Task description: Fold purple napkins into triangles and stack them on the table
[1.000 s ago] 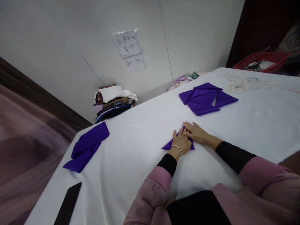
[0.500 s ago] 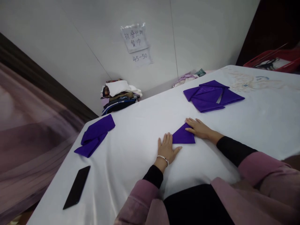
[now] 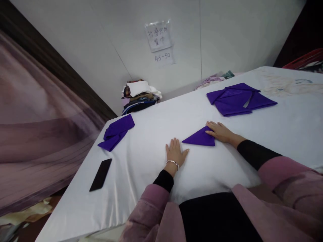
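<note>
A purple cloth napkin [image 3: 199, 137], folded into a triangle, lies on the white tablecloth [image 3: 151, 134] in front of me. Its narrow tip points left. My right hand [image 3: 220, 132] rests on the napkin's right corner with the fingers stretched out. Just left of the tip, my left hand [image 3: 176, 154] lies flat on the tablecloth, fingers spread and a bracelet at the wrist. It is apart from the napkin and holds nothing.
Several folded purple napkins [image 3: 233, 101] overlap at the back right; more purple cloth [image 3: 117, 131] lies at the left. A dark flat rectangular object [image 3: 101, 174] is near the left edge. Piled clothes [image 3: 140, 97] stand by the wall, under a paper sign [image 3: 159, 36].
My left hand has slid left off the napkin, uncovering its pointed tip. My right hand stays on the right corner. The camera view has shifted.
</note>
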`<action>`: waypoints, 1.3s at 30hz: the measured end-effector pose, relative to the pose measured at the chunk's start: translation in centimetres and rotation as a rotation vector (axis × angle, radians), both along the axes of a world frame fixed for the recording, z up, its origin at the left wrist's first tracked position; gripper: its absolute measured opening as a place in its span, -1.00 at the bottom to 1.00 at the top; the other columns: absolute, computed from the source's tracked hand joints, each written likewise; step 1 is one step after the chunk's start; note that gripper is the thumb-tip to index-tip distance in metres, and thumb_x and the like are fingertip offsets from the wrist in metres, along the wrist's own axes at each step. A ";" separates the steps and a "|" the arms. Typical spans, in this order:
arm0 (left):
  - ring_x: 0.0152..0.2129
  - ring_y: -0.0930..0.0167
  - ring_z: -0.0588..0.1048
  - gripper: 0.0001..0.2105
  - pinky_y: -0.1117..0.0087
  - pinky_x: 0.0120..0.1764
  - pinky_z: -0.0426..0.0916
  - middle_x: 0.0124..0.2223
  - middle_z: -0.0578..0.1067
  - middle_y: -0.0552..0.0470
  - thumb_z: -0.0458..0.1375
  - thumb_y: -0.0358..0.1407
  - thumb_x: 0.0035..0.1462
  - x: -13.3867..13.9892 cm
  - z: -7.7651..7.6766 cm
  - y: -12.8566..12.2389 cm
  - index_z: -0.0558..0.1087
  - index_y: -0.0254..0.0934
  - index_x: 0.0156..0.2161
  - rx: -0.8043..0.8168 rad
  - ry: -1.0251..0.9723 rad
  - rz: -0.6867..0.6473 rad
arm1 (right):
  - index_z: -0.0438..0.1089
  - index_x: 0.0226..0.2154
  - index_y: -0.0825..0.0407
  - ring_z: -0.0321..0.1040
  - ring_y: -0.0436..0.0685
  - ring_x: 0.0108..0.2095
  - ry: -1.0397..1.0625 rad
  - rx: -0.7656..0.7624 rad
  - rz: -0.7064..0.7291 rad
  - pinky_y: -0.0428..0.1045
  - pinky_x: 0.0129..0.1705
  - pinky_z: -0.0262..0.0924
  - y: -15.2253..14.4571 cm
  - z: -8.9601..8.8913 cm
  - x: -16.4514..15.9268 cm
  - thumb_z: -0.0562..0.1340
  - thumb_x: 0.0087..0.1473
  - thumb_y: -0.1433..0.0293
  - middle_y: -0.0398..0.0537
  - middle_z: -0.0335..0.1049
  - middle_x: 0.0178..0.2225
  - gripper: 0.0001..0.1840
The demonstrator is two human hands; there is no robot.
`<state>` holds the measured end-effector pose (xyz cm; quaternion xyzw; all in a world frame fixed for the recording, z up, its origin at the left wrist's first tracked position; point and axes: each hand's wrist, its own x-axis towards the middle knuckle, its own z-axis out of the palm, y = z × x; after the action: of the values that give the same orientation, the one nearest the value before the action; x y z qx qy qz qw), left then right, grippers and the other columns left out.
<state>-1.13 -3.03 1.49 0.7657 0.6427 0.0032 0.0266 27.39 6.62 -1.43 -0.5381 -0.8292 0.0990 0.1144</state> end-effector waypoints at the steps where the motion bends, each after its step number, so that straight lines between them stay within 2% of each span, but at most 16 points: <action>1: 0.27 0.20 -0.13 -0.34 -0.03 0.21 -0.18 0.33 -0.06 -0.16 -0.17 0.02 0.19 0.4 0.1 0.0 -0.05 -0.37 0.28 0.036 -0.008 -0.024 | 0.02 0.22 0.07 -0.18 0.24 0.27 -0.005 -0.002 -0.002 0.25 0.21 -0.23 0.1 -0.1 0.0 -0.16 0.19 0.02 0.11 -0.06 0.27 -0.31; 4: 0.27 0.30 -0.11 -0.45 0.05 0.23 -0.18 0.33 -0.03 -0.05 -0.10 -0.28 0.19 2.5 0.4 0.3 -0.05 -0.29 0.28 0.113 -0.036 -0.224 | 0.03 0.21 0.06 -0.17 0.25 0.26 -0.013 -0.002 -0.008 0.25 0.21 -0.21 0.2 -0.2 0.0 -0.14 0.19 0.03 0.10 -0.04 0.26 -0.33; 6: 0.25 0.35 -0.06 -0.44 0.11 0.24 -0.15 0.32 0.02 0.00 -0.11 -0.44 0.15 4.1 0.4 1.0 -0.02 -0.24 0.27 0.115 -0.055 -0.346 | 0.06 0.20 0.03 -0.15 0.24 0.26 -0.012 0.002 -0.005 0.26 0.20 -0.18 0.2 0.0 0.0 -0.12 0.19 0.06 0.09 -0.01 0.25 -0.36; 10: 0.18 0.37 0.13 -0.50 0.21 0.20 0.00 0.25 0.20 -0.01 -0.11 -0.51 0.14 6.1 0.4 3.2 0.14 -0.23 0.20 0.040 -0.155 -0.398 | 0.11 0.18 -0.03 -0.11 0.20 0.25 -0.005 -0.024 0.017 0.24 0.19 -0.12 0.4 0.6 0.3 -0.14 0.21 0.15 0.00 0.05 0.24 -0.45; 14: 0.07 0.39 0.29 -0.56 0.31 0.13 0.13 0.13 0.37 0.01 -0.10 -0.50 0.14 6.0 0.6 5.0 0.27 -0.22 0.13 -0.010 -0.239 -0.358 | 0.07 0.21 -0.01 -0.15 0.15 0.26 0.012 -0.082 0.046 0.20 0.22 -0.15 1.0 0.9 1.3 -0.17 0.20 0.26 -0.05 0.02 0.25 -0.44; 18: -0.04 0.37 0.40 -0.56 0.34 0.05 0.25 0.04 0.46 0.05 -0.07 -0.45 0.13 5.1 1.3 6.0 0.30 -0.17 0.12 -0.050 -0.341 -0.254 | -0.01 0.25 -0.01 -0.19 0.17 0.27 0.010 -0.164 0.120 0.22 0.23 -0.20 1.4 1.5 2.2 -0.03 0.06 0.34 -0.08 -0.03 0.26 -0.34; 22: -0.16 0.36 0.47 -0.57 0.35 -0.07 0.34 -0.07 0.52 0.10 -0.06 -0.41 0.10 4.4 2.0 7.0 0.37 -0.12 0.06 -0.110 -0.469 -0.164 | 0.00 0.25 0.03 -0.16 0.22 0.26 0.005 -0.207 0.128 0.21 0.23 -0.20 1.2 2.3 2.1 0.08 -0.06 0.36 -0.03 -0.02 0.26 -0.23; 27: -0.28 0.40 0.49 -0.61 0.41 -0.19 0.39 -0.20 0.56 0.11 -0.04 -0.42 0.04 4.3 2.5 8.3 0.47 -0.15 -0.05 -0.180 -0.648 -0.109 | 0.19 0.15 -0.01 -0.04 0.22 0.22 0.153 -0.107 0.112 0.16 0.21 -0.14 0.6 2.7 1.4 0.06 0.03 0.27 -0.04 0.16 0.18 -0.40; 30: -0.33 0.42 0.50 -0.60 0.45 -0.26 0.41 -0.24 0.56 0.08 -0.04 -0.46 0.00 3.6 3.0 8.9 0.47 -0.25 -0.06 -0.226 -0.738 -0.051 | 0.33 0.02 -0.06 0.01 0.27 0.19 0.319 -0.146 0.074 0.18 0.17 -0.05 -0.1 3.1 0.8 0.07 0.04 0.20 -0.05 0.30 0.08 -0.51; 32: -0.38 0.42 0.52 -0.58 0.45 -0.31 0.42 -0.30 0.56 0.05 -0.04 -0.49 -0.03 2.6 3.4 9.2 0.45 -0.31 -0.05 -0.259 -0.775 -0.003 | 0.40 -0.11 -0.04 0.20 0.27 0.06 0.438 -0.244 0.057 0.15 0.05 0.10 -0.9 3.5 0.2 0.06 0.06 0.13 -0.03 0.40 -0.06 -0.57; 34: -0.44 0.41 0.52 -0.60 0.43 -0.36 0.43 -0.37 0.56 0.03 -0.02 -0.50 -0.05 1.2 3.5 9.3 0.45 -0.36 -0.07 -0.285 -0.787 0.048 | 0.41 -0.27 0.00 0.36 0.20 -0.21 0.524 -0.376 0.022 0.08 -0.16 0.23 -1.8 3.9 -0.6 0.03 0.08 0.07 -0.03 0.46 -0.27 -0.58; 36: -0.47 0.39 0.52 -0.63 0.40 -0.38 0.43 -0.40 0.55 0.03 0.01 -0.49 -0.07 -0.2 3.4 9.2 0.48 -0.35 -0.12 -0.289 -0.768 0.105 | 0.36 -0.39 0.03 0.33 0.09 -0.45 0.555 -0.506 -0.030 0.01 -0.36 0.22 -2.5 4.1 -1.6 0.03 0.08 0.06 -0.08 0.42 -0.46 -0.59; 39: -0.42 0.33 0.51 -0.68 0.34 -0.32 0.43 -0.35 0.55 0.00 0.05 -0.46 -0.09 -1.6 2.8 8.1 0.49 -0.31 -0.17 -0.254 -0.694 0.187 | 0.32 -0.46 0.02 0.25 0.03 -0.59 0.455 -0.555 -0.086 -0.03 -0.47 0.13 -3.0 3.9 -2.9 0.07 0.05 0.16 -0.13 0.38 -0.58 -0.71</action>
<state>-2.78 5.10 4.25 0.6478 0.6578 0.1849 0.3368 24.46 3.62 2.45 -0.5475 -0.7006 0.4325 0.1496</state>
